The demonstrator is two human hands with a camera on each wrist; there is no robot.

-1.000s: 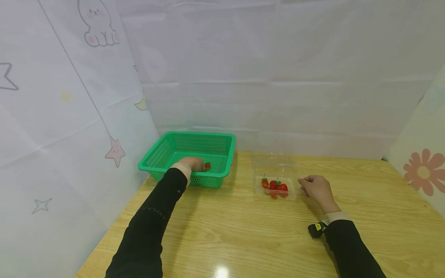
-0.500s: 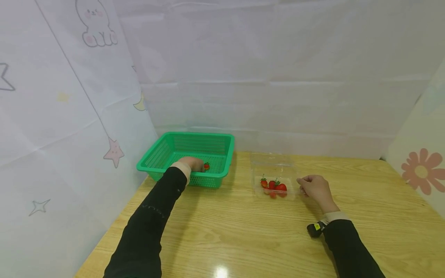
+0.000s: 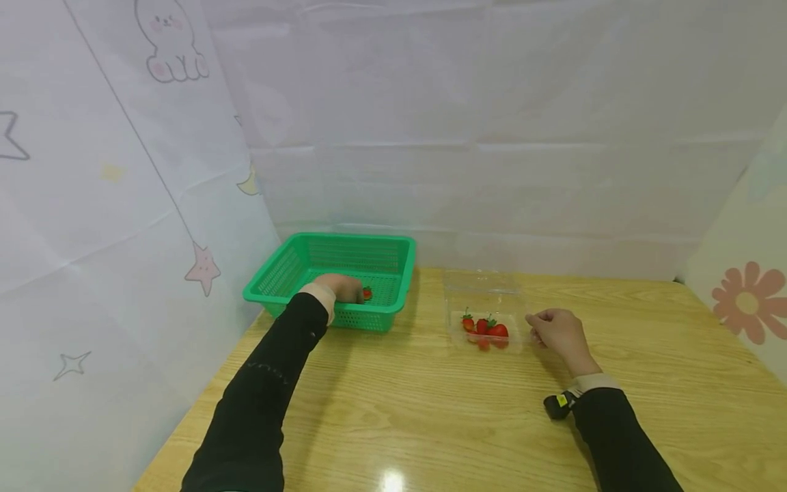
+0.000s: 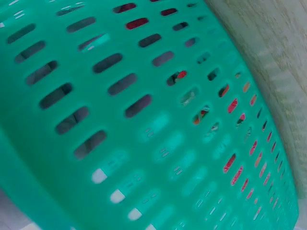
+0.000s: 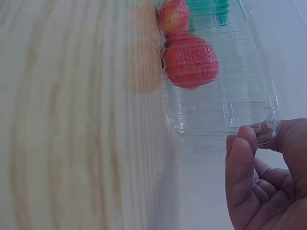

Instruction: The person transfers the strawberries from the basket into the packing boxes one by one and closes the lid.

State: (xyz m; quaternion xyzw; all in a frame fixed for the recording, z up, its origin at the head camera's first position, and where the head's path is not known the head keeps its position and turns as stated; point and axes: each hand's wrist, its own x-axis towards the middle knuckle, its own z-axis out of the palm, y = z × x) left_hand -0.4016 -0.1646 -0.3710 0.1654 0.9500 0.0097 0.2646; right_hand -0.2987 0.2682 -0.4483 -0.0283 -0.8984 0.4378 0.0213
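My left hand (image 3: pixel 341 288) reaches over the near rim into a green plastic basket (image 3: pixel 402 294), its fingers hidden behind the rim. Just right of it inside the basket lies a strawberry (image 3: pixel 367 293). Red patches of strawberry show through the slotted basket wall (image 4: pixel 120 96) in the left wrist view; I cannot tell whether the fingers hold one. My right hand (image 3: pixel 558 333) pinches the right edge of a clear plastic clamshell box (image 3: pixel 516 328) between thumb and fingertips, as the right wrist view shows. Several strawberries (image 5: pixel 191 62) lie in that box, and its lid (image 3: pixel 479 281) stands raised at the back.
Both containers stand on a wood-grain table (image 3: pixel 430 410), basket left and box right of centre. A white printed cloth (image 3: pixel 492 137) hangs behind the table and along its sides. A small black device (image 3: pixel 558 406) sits on the right wrist.
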